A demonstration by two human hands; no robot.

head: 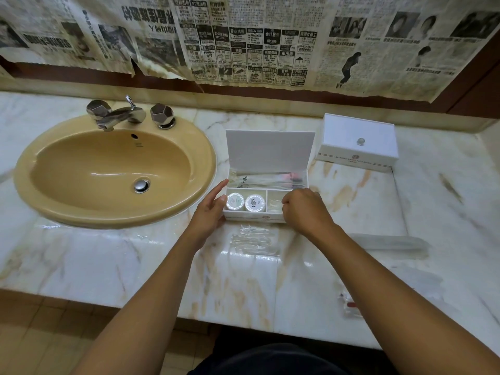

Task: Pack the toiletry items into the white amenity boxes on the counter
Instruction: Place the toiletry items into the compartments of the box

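Head view: a person's two bare hands work at an open white amenity box (254, 215) on a marble worktop (108, 255), just right of a tan oval sink (113, 171) with a chrome tap (121, 115).

Writing: sheets of Chinese-language newspaper (243, 44) cover the wall above the worktop; among the classified panels the figures "RM299" can be made out, the rest too small to read. A round crest and a line of red lettering run along the front of the closed second box (357, 142), which stands at the back right, well apart from the open one; its words are too blurred to read. A small crest also marks the front wall of the open box.

The open box has its lid (270, 150) standing upright at the back. A long rear compartment holds clear-wrapped items (267, 178), one with a pink tint. The front left compartment holds two round white packets (246, 203) side by side, each printed with a dark emblem.

The left hand (211, 212) rests against the box's left end, its forefinger straight and pointing along the wall, grip wide and holding nothing. The right hand (305, 209) hovers over the front right compartment with fingers curled down; what its grip holds, if anything, cannot be told. Clear plastic sachets (257, 239) lie on the worktop just in front of the box, and another wrapped item (389, 240) lies to the right.
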